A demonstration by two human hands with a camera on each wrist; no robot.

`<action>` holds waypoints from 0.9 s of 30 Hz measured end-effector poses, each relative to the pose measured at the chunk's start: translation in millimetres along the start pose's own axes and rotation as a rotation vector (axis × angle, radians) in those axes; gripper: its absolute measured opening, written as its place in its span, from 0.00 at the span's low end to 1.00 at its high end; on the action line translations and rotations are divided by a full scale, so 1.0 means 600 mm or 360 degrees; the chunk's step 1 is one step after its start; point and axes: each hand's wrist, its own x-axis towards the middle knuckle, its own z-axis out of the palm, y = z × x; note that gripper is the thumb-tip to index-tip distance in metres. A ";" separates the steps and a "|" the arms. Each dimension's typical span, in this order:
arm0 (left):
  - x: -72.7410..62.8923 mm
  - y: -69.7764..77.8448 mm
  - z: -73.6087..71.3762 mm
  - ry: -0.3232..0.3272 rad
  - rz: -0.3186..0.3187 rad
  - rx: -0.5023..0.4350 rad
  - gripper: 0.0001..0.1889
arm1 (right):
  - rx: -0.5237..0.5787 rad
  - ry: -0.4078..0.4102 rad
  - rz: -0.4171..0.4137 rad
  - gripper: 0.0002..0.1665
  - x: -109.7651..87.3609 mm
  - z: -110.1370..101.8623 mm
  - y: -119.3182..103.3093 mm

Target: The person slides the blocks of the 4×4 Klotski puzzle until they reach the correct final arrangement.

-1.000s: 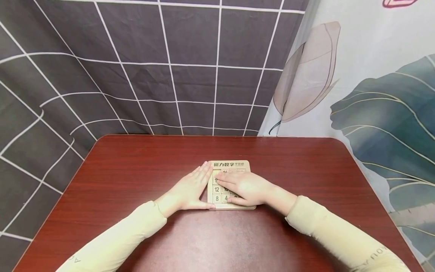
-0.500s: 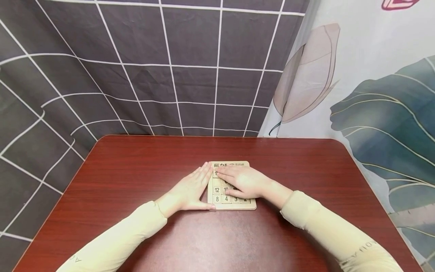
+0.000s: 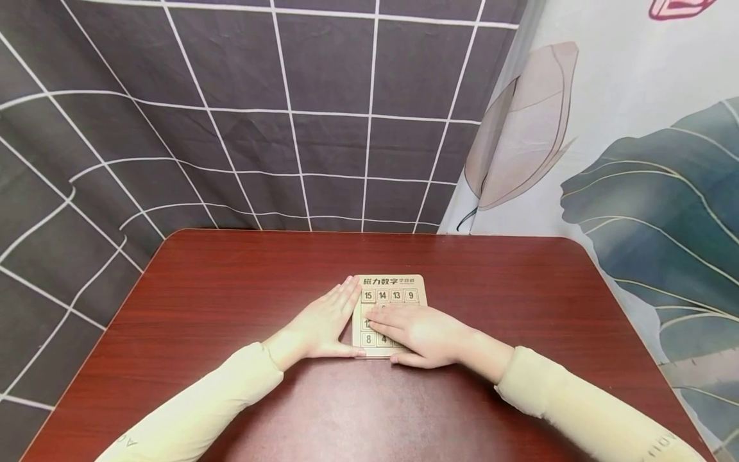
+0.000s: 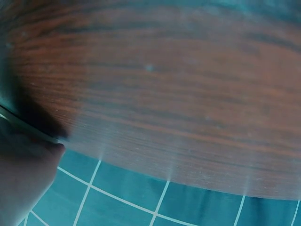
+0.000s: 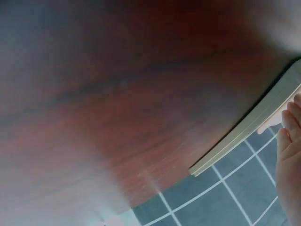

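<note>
A wooden number slide puzzle (image 3: 389,296) lies flat on the table. Its top row reads 15, 14, 13, 9, and tiles 8 and 4 show at the bottom left. A bare slot (image 3: 368,309) sits under tile 15. My left hand (image 3: 320,324) lies along the puzzle's left edge, fingers straight, thumb at the lower left corner. Across the middle rows stretches my right hand (image 3: 424,333), its fingertips on the left-hand tiles near 12. It covers most of the middle and lower right tiles. In the right wrist view the puzzle's side (image 5: 244,134) shows beside the fingers (image 5: 289,141).
The puzzle rests on a reddish-brown wooden table (image 3: 260,269) with rounded far corners. Behind it hangs a dark grey curtain (image 3: 329,141) with a white grid. A pale leaf-patterned curtain (image 3: 618,244) hangs at the right.
Tile 15 has slid up into the top left corner, leaving a slot below it. My right hand went up with it, then came back down toward me. My left hand stays put.
</note>
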 end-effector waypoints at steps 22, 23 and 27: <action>0.001 0.001 0.000 -0.0005 -0.0006 -0.0004 0.65 | -0.0014 -0.0105 0.0141 0.37 0.018 0.001 0.023; 0.001 0.001 0.001 -0.0003 -0.0007 -0.0007 0.65 | -0.0012 -0.0100 0.0138 0.37 0.018 0.000 0.022; 0.000 0.002 -0.001 -0.0006 -0.0007 -0.0017 0.65 | -0.0009 -0.0050 0.0093 0.38 0.013 -0.002 0.011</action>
